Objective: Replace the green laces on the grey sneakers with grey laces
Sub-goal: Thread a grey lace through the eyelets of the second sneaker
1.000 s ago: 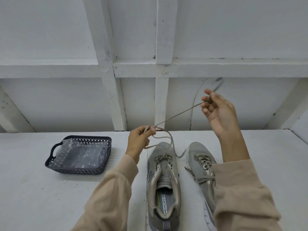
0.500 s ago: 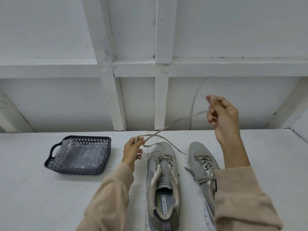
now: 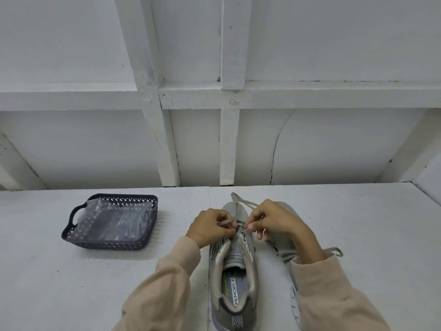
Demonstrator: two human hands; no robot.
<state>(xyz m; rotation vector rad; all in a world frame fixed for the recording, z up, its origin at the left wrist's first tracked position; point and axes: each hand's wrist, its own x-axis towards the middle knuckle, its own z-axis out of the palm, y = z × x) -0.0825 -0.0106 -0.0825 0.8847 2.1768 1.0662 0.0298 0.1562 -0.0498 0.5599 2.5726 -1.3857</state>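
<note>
Two grey sneakers stand side by side on the white table, toes away from me. Over the eyelets of the left sneaker (image 3: 232,278) both hands meet. My left hand (image 3: 210,226) pinches a strand of the grey lace (image 3: 239,203) at the left eyelet row. My right hand (image 3: 272,219) pinches the lace tip against the right eyelet row. Loose loops of the lace lie over the toe. The right sneaker (image 3: 290,244) is mostly hidden behind my right forearm; its grey lace ends trail out to the right.
A dark perforated plastic basket (image 3: 71,231) holding a clear plastic bag (image 3: 114,220) sits on the table to the left. A white panelled wall rises directly behind the table (image 3: 370,235).
Both hands came down from the air to the left sneaker's eyelets. The right hand, which held the lace stretched high to the right, now holds its tip at the shoe.
</note>
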